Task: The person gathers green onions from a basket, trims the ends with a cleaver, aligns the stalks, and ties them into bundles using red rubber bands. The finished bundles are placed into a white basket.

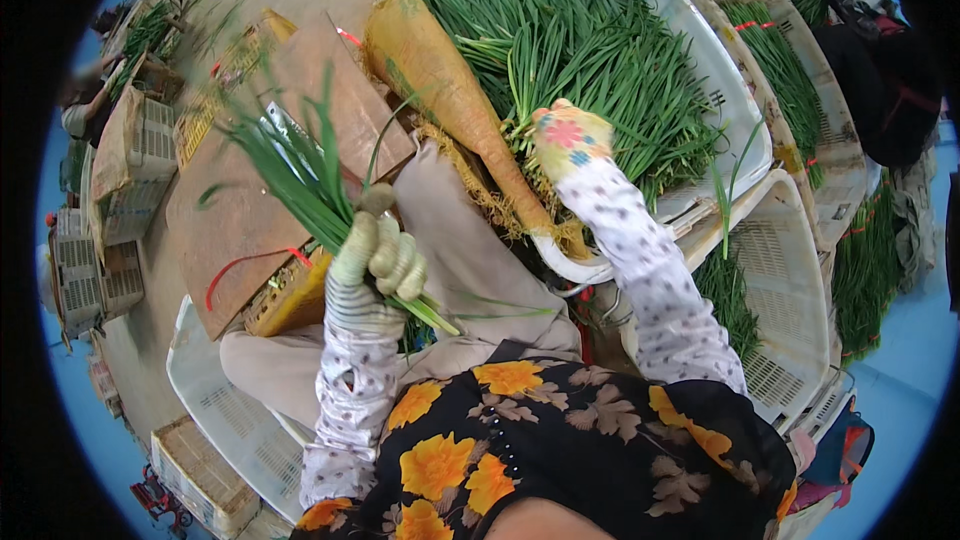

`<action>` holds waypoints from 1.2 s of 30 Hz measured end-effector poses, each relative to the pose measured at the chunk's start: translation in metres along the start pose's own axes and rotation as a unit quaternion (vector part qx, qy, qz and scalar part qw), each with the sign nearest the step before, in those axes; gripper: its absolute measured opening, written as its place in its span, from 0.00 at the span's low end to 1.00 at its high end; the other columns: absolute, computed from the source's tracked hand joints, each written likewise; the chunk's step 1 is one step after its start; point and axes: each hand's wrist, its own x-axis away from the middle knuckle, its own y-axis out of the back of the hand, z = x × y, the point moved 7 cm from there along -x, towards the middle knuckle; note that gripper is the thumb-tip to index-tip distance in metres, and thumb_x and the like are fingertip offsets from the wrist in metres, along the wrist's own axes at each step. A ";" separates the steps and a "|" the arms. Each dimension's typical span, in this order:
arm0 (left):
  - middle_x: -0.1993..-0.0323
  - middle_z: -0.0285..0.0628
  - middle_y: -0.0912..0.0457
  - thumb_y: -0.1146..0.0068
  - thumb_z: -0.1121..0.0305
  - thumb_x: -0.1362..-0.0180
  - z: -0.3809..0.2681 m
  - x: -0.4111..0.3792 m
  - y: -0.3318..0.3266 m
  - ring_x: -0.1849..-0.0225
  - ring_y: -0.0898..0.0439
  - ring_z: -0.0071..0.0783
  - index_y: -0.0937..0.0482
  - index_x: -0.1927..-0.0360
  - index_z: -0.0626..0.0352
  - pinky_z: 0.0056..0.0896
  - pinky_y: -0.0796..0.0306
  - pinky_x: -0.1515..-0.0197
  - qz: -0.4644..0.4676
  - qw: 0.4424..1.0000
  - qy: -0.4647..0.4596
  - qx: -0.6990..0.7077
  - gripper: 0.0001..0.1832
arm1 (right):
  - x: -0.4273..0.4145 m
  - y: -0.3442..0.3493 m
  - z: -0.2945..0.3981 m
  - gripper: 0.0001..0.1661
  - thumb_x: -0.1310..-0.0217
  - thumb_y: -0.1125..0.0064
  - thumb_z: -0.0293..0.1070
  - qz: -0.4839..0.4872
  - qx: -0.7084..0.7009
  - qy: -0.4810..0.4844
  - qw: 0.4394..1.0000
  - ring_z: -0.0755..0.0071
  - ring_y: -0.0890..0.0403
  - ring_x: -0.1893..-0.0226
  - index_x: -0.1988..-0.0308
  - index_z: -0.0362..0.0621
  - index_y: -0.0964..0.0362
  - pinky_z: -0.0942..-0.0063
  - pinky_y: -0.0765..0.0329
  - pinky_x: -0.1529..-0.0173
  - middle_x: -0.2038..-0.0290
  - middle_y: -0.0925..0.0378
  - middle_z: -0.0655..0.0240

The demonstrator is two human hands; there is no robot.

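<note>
My left hand (379, 259), in a pale striped glove, is closed around a small bunch of green chives (315, 199). The leaves point up and left, slightly blurred, and the pale stem ends stick out below the fist. My right hand (574, 133), in a flower-patterned glove, is at the near part of a heap of chives (592, 37). Its curled fingers meet the stem ends of a handful there; the fingertips are partly hidden. The heap fills a large white plastic crate (739, 131), with a yellowish-brown sheet (439, 67) draped over its left edge.
Wooden boards (225, 217) lie left of my knees, with a red band (244, 264) on one. Right stand a crate of banded chives (780, 75) and another white crate (780, 292). A co-worker (877, 82) sits at far right. Stacked crates (139, 157) stand left.
</note>
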 end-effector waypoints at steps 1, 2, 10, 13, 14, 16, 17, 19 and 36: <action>0.87 0.25 0.43 0.64 0.61 0.31 0.006 0.001 0.007 0.89 0.46 0.14 0.33 0.44 0.60 0.18 0.49 0.88 -0.032 0.999 0.002 -0.004 0.18 | -0.014 -0.015 0.003 0.10 0.40 0.54 0.37 0.034 0.048 0.015 0.998 0.59 0.21 0.64 0.65 0.49 0.26 0.63 0.26 0.64 0.66 0.28 0.62; 0.90 0.24 0.48 0.66 0.63 0.31 0.011 0.002 0.010 0.92 0.50 0.14 0.35 0.42 0.60 0.18 0.52 0.88 -0.033 0.999 0.028 0.023 0.19 | -0.024 -0.026 0.004 0.10 0.40 0.54 0.36 0.029 0.059 0.021 0.998 0.61 0.21 0.63 0.64 0.50 0.26 0.63 0.25 0.64 0.64 0.28 0.62; 0.90 0.24 0.50 0.65 0.65 0.31 0.021 0.002 0.021 0.94 0.54 0.14 0.33 0.48 0.60 0.20 0.55 0.89 -0.036 0.997 0.063 0.028 0.14 | -0.010 -0.030 -0.004 0.10 0.45 0.48 0.29 -0.027 0.040 0.078 0.996 0.61 0.21 0.61 0.61 0.46 0.26 0.64 0.25 0.61 0.63 0.27 0.63; 0.83 0.29 0.35 0.50 0.61 0.37 0.032 0.010 0.032 0.87 0.40 0.19 0.29 0.54 0.60 0.25 0.40 0.83 -0.057 0.989 0.134 -0.010 0.15 | 0.059 0.023 0.017 0.09 0.53 0.44 0.28 -0.316 -0.132 0.237 0.909 0.62 0.23 0.67 0.66 0.47 0.28 0.66 0.26 0.67 0.69 0.29 0.66; 0.82 0.30 0.33 0.48 0.59 0.39 0.038 0.017 0.034 0.87 0.38 0.20 0.28 0.54 0.60 0.25 0.39 0.83 -0.126 0.976 0.173 -0.043 0.16 | 0.093 0.046 0.031 0.13 0.56 0.43 0.28 -0.375 -0.160 0.260 0.875 0.63 0.25 0.70 0.64 0.47 0.27 0.65 0.27 0.69 0.70 0.29 0.67; 0.79 0.33 0.28 0.47 0.56 0.40 0.058 0.017 0.025 0.86 0.36 0.19 0.29 0.51 0.60 0.23 0.37 0.83 -0.145 0.955 0.243 -0.087 0.20 | 0.149 0.046 0.040 0.23 0.62 0.41 0.31 -0.412 -0.204 0.388 0.799 0.65 0.26 0.76 0.58 0.43 0.26 0.70 0.31 0.78 0.71 0.28 0.66; 0.76 0.35 0.25 0.48 0.55 0.39 0.069 0.015 0.025 0.86 0.36 0.18 0.30 0.49 0.60 0.22 0.37 0.83 -0.103 0.953 0.266 -0.101 0.22 | 0.167 0.059 0.053 0.22 0.65 0.41 0.31 -0.332 -0.249 0.410 0.812 0.66 0.25 0.76 0.61 0.44 0.24 0.72 0.33 0.79 0.72 0.27 0.68; 0.72 0.40 0.21 0.44 0.54 0.43 0.093 0.007 0.026 0.80 0.24 0.22 0.28 0.51 0.63 0.25 0.26 0.79 -0.085 0.938 0.336 -0.023 0.24 | 0.185 0.051 0.066 0.21 0.68 0.41 0.31 -0.266 -0.247 0.424 0.830 0.68 0.24 0.76 0.64 0.44 0.23 0.72 0.32 0.78 0.73 0.27 0.70; 0.70 0.40 0.22 0.41 0.59 0.44 0.034 -0.002 0.023 0.73 0.23 0.26 0.28 0.54 0.60 0.27 0.26 0.70 -0.132 0.965 0.064 -0.215 0.20 | 0.151 -0.012 0.062 0.09 0.38 0.49 0.33 0.084 -0.589 0.111 0.796 0.80 0.30 0.82 0.62 0.38 0.30 0.79 0.32 0.78 0.79 0.31 0.73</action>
